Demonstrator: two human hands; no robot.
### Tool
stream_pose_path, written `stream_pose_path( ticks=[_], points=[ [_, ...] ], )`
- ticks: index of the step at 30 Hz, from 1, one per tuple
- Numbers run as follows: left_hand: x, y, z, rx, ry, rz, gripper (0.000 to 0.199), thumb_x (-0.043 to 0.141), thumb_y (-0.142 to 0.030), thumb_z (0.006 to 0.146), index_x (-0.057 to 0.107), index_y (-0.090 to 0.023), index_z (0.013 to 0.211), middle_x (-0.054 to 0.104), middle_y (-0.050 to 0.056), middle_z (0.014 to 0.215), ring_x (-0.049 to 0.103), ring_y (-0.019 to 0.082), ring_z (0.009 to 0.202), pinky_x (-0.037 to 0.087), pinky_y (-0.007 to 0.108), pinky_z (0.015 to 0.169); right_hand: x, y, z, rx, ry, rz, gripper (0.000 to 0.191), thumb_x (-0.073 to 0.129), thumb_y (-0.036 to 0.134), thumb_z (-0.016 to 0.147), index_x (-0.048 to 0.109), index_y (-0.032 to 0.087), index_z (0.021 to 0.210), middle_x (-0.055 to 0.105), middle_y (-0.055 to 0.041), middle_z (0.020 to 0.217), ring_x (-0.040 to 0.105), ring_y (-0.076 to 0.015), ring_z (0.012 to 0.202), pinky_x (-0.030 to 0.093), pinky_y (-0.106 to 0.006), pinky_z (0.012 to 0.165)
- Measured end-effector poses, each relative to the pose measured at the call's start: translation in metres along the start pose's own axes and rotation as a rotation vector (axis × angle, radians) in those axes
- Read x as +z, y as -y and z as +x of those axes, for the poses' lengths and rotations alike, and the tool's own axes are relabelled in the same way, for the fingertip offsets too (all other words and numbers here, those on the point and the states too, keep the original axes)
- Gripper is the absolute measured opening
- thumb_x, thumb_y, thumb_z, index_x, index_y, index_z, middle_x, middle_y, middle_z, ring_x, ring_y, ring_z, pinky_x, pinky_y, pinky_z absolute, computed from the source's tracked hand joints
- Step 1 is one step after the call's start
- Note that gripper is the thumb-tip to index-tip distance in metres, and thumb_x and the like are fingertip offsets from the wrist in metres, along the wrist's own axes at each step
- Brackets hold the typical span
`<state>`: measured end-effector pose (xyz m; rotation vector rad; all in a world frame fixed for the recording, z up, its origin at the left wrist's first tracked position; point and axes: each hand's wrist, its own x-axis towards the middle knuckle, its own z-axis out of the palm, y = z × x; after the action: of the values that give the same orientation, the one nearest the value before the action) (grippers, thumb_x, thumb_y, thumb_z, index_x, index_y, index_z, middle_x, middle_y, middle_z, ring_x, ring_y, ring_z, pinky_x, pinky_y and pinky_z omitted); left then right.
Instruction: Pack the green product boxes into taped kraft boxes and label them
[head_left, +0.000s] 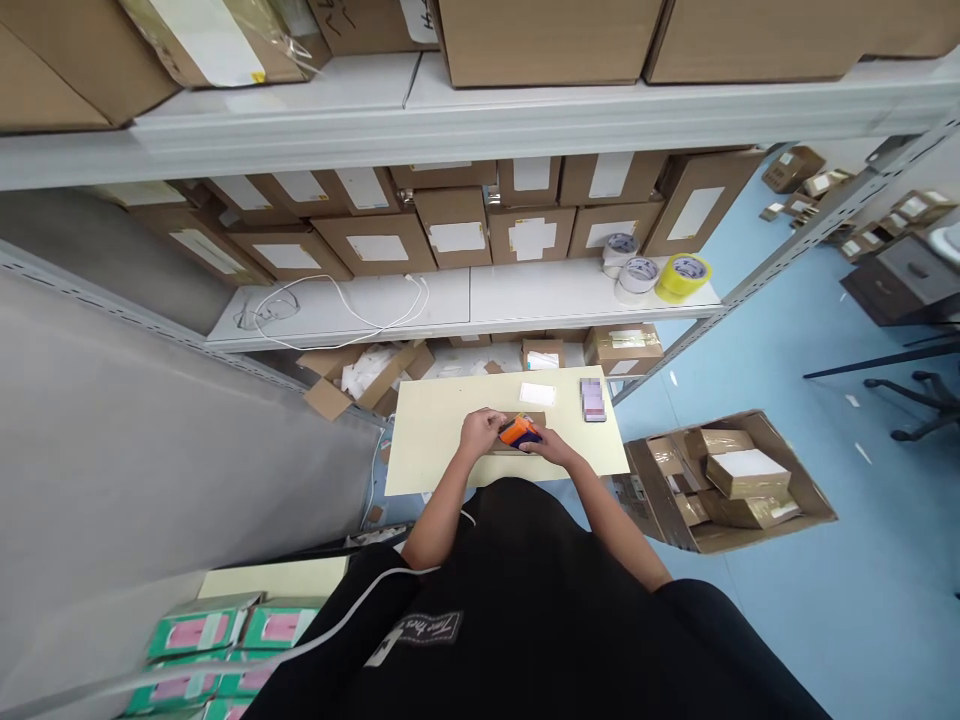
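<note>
A small brown cardboard box (534,416) lies on the cream table (427,440), close to my body. Over the box is an orange and dark blue tool (517,431), which looks like a tape dispenser. My right hand (552,446) is wrapped round the tool's dark part. At the tool's other end, my left hand (481,432) has its fingers pressed together; what they pinch is too small to make out. Behind the box lies a white label (538,394), with a phone (592,399) to its right.
Shelves (360,300) with many boxes rise beyond the table, with tape rolls (682,277) and a white cable (345,300). An open carton (367,375) stands behind left. On the right floor, a large carton (806,505) holds several packed boxes. Green boxes (195,632) are lower left.
</note>
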<state>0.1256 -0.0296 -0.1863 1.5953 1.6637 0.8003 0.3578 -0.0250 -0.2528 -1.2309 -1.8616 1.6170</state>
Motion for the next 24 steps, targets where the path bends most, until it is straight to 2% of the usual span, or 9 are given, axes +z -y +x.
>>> stream_pose_path(
  ticks=[4,7,10,13,16,18,24],
  points=[
    [-0.005,0.001,-0.004,-0.024,-0.047,0.010,0.020,0.063,-0.025,0.090,0.080,-0.021,0.079,0.078,0.005,0.084,0.070,0.020,0.079,0.053,0.032,0.078,-0.004,0.000,0.001,0.040,0.007,-0.021,0.050,0.075,0.052,0.087,0.069,0.025,0.128,0.076,-0.0038,0.112,0.069,-0.0272,0.102,0.055,-0.040,0.094],
    [-0.019,0.007,-0.006,-0.049,-0.128,-0.058,0.020,0.064,-0.028,0.089,0.081,-0.021,0.081,0.079,0.005,0.088,0.071,0.021,0.083,0.054,0.032,0.080,-0.010,-0.003,0.001,0.060,0.031,-0.024,0.052,0.075,0.055,0.087,0.069,0.026,0.130,0.077,-0.0032,0.115,0.070,-0.0276,0.105,0.055,-0.040,0.095],
    [-0.036,0.023,-0.007,-0.091,-0.202,-0.160,0.018,0.067,-0.031,0.087,0.081,-0.020,0.082,0.080,0.006,0.090,0.072,0.022,0.086,0.055,0.033,0.083,-0.019,-0.004,0.002,0.054,0.065,-0.030,0.056,0.075,0.057,0.087,0.067,0.027,0.133,0.076,-0.0036,0.121,0.070,-0.0284,0.110,0.054,-0.040,0.097],
    [-0.044,0.049,-0.009,-0.242,-0.255,-0.309,0.017,0.073,-0.034,0.082,0.080,-0.019,0.080,0.079,0.006,0.086,0.071,0.022,0.084,0.055,0.034,0.083,-0.023,0.002,0.009,0.028,0.098,-0.109,0.057,0.073,0.058,0.089,0.066,0.027,0.137,0.075,-0.0054,0.125,0.070,-0.0291,0.111,0.054,-0.039,0.096],
    [-0.043,0.077,-0.011,-0.481,-0.286,-0.532,0.017,0.079,-0.035,0.077,0.078,-0.017,0.076,0.075,0.005,0.076,0.067,0.019,0.076,0.055,0.033,0.079,-0.020,0.014,0.022,0.002,0.134,-0.306,0.055,0.069,0.063,0.092,0.068,0.023,0.130,0.075,-0.0093,0.121,0.070,-0.0298,0.107,0.052,-0.037,0.091],
    [-0.040,0.094,-0.013,-0.578,-0.267,-0.619,0.022,0.084,-0.037,0.073,0.076,-0.016,0.072,0.070,0.004,0.068,0.063,0.016,0.069,0.055,0.032,0.075,-0.016,0.022,0.032,0.001,0.152,-0.445,0.055,0.067,0.066,0.092,0.070,0.021,0.123,0.076,-0.0110,0.117,0.070,-0.0299,0.104,0.051,-0.035,0.087],
    [-0.025,0.127,-0.017,-0.678,-0.224,-0.744,0.037,0.097,-0.040,0.060,0.074,-0.014,0.076,0.068,0.003,0.070,0.061,0.012,0.067,0.057,0.030,0.077,-0.009,0.033,0.053,0.116,0.109,-0.585,0.059,0.048,0.077,0.099,0.071,0.025,0.112,0.077,-0.0075,0.100,0.069,-0.0250,0.090,0.044,-0.029,0.071]
  ],
)
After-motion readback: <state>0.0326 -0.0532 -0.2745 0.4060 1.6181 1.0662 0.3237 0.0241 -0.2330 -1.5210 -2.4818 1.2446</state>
